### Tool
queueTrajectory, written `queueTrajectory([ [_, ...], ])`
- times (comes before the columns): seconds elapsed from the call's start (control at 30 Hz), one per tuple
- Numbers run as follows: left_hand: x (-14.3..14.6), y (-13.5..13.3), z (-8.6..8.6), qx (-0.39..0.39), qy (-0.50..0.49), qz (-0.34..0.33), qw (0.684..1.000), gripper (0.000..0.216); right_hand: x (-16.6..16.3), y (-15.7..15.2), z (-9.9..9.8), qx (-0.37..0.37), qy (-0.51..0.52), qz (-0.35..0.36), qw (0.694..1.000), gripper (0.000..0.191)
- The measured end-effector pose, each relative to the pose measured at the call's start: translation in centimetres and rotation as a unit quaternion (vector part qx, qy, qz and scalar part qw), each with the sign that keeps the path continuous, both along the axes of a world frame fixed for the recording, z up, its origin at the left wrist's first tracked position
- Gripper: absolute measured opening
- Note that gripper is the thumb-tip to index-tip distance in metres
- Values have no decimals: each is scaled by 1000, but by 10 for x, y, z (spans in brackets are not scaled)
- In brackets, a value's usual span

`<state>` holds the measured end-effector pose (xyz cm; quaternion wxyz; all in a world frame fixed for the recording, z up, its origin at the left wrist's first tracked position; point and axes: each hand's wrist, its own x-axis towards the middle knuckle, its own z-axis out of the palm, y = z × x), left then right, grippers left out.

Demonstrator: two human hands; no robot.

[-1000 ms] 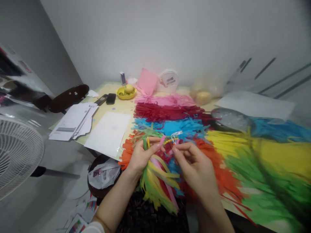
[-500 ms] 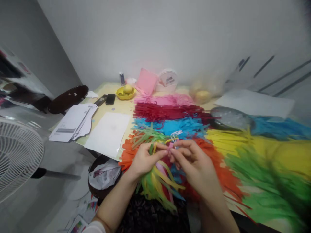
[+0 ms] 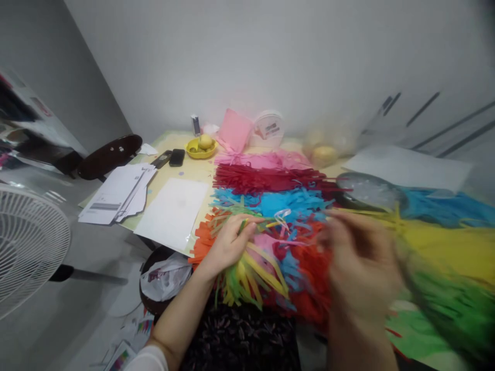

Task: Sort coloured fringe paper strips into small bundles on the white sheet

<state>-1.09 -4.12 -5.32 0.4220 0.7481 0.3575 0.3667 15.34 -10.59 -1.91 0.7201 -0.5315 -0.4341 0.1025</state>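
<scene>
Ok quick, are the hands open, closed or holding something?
Left hand: closed on a bundle of multicoloured paper strips.
Right hand: blurred; cannot tell whether open or holding anything.

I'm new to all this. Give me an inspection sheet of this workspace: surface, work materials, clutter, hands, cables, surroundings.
Surface: pale yellow tabletop, mostly hidden at right.
Work materials: multicoloured bundle of thin paper strips; dark red fringed paper pile; bright blue fringed paper pile.
Clutter: black rectangular phone; yellow bowl of round fruit; stack of white printed papers.
Hands: left hand grips the bundle; right hand blurred, grip unclear.
Cables: nothing seen clearly.
Surroundings: white round fan; dark round stool bearing a white plastic bag.
</scene>
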Motion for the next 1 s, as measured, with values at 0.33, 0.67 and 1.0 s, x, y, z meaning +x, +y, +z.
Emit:
queueTrajectory([
  [0.33,-11,-4,26,2,-2,-55,998,15,-17,12,-3,-117,-233,165,951,16],
  [0.67,-2,-3,3,-205,-291,31,934,31,-18,0,-11,-183,-116,135,967,20],
  [1.0,-1,-7,10,-225,-288,29,930,26,-21,-2,-7,-215,-144,154,954,21],
])
